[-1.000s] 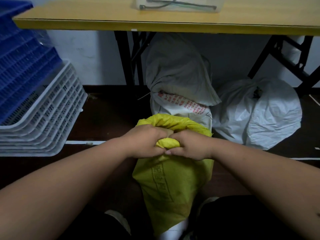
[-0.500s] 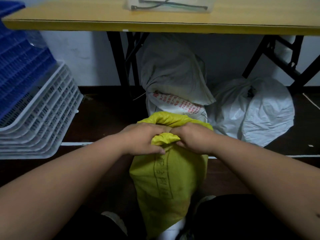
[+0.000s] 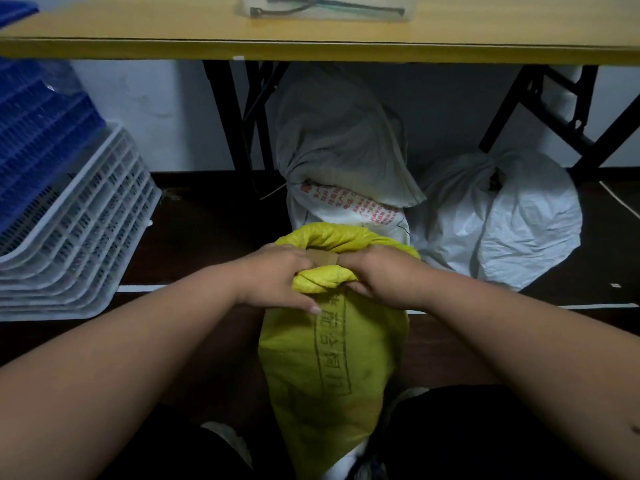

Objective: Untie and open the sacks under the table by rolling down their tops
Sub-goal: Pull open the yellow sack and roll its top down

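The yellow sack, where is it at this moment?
In the head view the yellow sack stands centre foreground on the floor, its bunched top gripped by the left hand and right hand, just before the printed white sack under the table.

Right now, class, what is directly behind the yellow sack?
Behind the yellow sack stands a grey-topped white sack with red print; its base is hidden. Both hands grip the yellow sack's bunched neck.

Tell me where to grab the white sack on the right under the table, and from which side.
Take the white sack at its gathered neck, coming from the front and above. The folds converge there into a narrow bunch, while the body below is broad and slack. The table leg crowds the rear.
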